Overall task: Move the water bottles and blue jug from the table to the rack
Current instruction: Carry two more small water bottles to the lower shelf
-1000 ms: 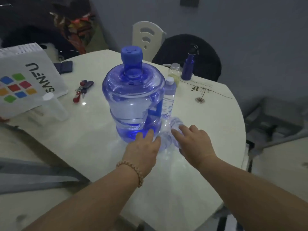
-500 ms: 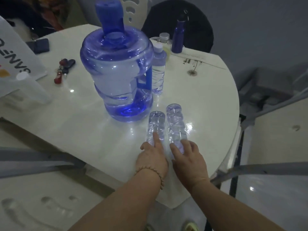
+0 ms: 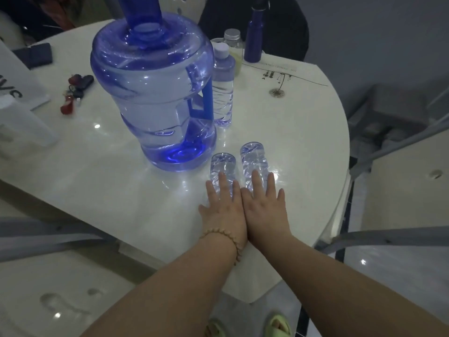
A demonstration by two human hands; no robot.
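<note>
A big blue jug (image 3: 150,93) with a blue cap and handle stands upright on the white round table (image 3: 303,142). An upright clear water bottle (image 3: 223,93) stands against the jug's right side. Two more clear water bottles lie on their sides in front of the jug, bases pointing away from me. My left hand (image 3: 224,210) rests flat on the left lying bottle (image 3: 222,164), fingers spread. In the same way, my right hand (image 3: 264,210) lies over the right lying bottle (image 3: 252,156). The two hands touch side by side.
At the table's far side stand a dark blue metal bottle (image 3: 254,32) and a small silver-capped bottle (image 3: 234,45). Keys (image 3: 75,91), a dark wallet (image 3: 36,55) and a white bag (image 3: 14,76) lie at the left. A black chair (image 3: 286,27) stands behind; the table edge is near my wrists.
The two lying bottles have come away from the jug's base toward me. My hands moved with them, drew together and now lie flat on the bottles. The camera has tilted down and closer.
</note>
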